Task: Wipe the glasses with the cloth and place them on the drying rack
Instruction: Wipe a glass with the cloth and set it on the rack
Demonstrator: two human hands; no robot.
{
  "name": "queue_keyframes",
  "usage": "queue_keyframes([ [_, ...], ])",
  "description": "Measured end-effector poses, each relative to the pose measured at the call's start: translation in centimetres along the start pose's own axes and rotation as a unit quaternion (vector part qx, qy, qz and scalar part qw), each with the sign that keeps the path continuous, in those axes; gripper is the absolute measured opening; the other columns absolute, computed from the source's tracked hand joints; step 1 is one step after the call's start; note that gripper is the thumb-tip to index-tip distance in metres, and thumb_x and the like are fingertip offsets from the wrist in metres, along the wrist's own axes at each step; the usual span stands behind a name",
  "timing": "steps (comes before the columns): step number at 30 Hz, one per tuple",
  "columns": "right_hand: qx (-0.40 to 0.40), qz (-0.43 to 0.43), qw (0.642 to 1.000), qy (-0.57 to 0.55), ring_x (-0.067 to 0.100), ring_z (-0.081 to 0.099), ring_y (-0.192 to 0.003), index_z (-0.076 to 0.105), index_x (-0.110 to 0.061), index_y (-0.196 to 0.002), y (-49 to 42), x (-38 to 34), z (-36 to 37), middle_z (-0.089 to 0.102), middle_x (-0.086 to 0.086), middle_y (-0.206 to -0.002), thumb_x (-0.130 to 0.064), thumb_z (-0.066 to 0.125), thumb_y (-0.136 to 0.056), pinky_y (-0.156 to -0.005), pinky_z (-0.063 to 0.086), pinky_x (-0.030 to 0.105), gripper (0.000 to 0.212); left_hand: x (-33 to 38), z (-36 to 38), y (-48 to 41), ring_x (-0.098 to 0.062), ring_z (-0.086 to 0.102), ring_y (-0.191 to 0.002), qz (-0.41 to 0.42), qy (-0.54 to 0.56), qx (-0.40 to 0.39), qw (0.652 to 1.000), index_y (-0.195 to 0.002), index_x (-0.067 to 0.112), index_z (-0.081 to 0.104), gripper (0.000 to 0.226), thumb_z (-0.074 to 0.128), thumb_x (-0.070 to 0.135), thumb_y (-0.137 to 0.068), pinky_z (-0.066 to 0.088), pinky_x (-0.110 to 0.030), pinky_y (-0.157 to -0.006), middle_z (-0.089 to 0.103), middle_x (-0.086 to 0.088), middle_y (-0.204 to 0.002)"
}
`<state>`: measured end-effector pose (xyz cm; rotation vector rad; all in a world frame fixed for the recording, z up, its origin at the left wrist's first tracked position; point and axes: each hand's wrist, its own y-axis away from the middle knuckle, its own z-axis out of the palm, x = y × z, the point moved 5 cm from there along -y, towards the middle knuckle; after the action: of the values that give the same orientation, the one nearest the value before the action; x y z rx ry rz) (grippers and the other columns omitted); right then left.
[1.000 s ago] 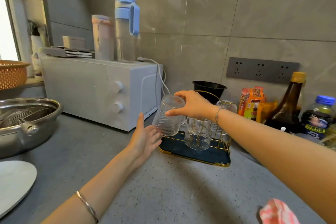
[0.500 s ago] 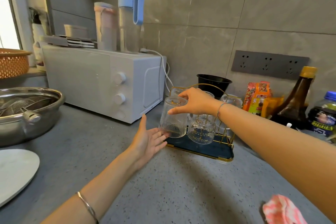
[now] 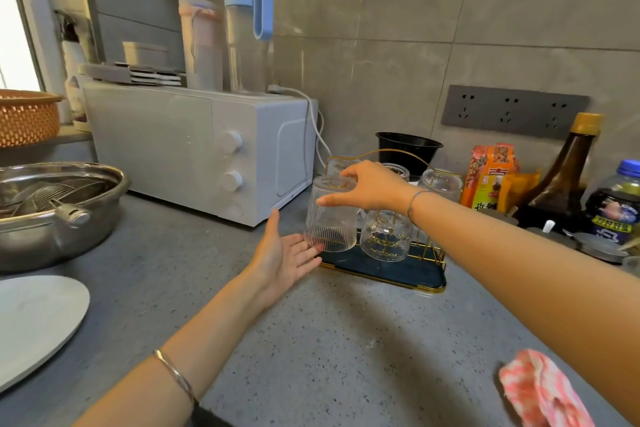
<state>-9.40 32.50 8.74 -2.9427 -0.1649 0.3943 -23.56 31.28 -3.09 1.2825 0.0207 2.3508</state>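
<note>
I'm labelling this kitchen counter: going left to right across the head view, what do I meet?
Orange basket → white microwave → ribbed glass → snack packets → brown bottle → blue-capped bottle.

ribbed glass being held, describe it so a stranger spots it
Find the white oven; right of it stands a gold-wire rack. At the rack's left end the right hand holds an upturned glass: vertical ribs, unlike its gold-patterned neighbour.
</note>
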Motion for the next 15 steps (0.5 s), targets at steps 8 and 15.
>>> queue_keyframes([
  [8,-0.008,-0.004,1.000,0.003,0.027,0.053,-0.124,0.047,-0.008,-0.139,0.4,0.2,-0.1,0.054,0.011,-0.139,-0.064,0.064,-0.078,-0.101,0.046,0.038,0.085,0.0,0.4,0.3,-0.031,0.044,-0.135,0.000,-0.029,0.004,1.000,-0.150,-0.002,0.019,0.084,0.022,0.063,-0.097,0.037,-0.043,-0.111,0.038,-0.020,-0.151],
  [15,0.019,-0.013,0.999,-0.036,0.021,0.045,-0.133,0.040,-0.015,-0.145,1.9,0.6,-0.9,0.046,0.004,-0.147,-0.058,0.068,-0.078,-0.106,0.039,0.034,0.085,0.1,0.4,0.6,-0.032,0.045,-0.134,0.011,-0.073,0.057,0.996,-0.149,0.002,0.027,0.072,0.027,0.055,-0.100,0.037,-0.044,-0.111,0.039,-0.018,-0.151],
])
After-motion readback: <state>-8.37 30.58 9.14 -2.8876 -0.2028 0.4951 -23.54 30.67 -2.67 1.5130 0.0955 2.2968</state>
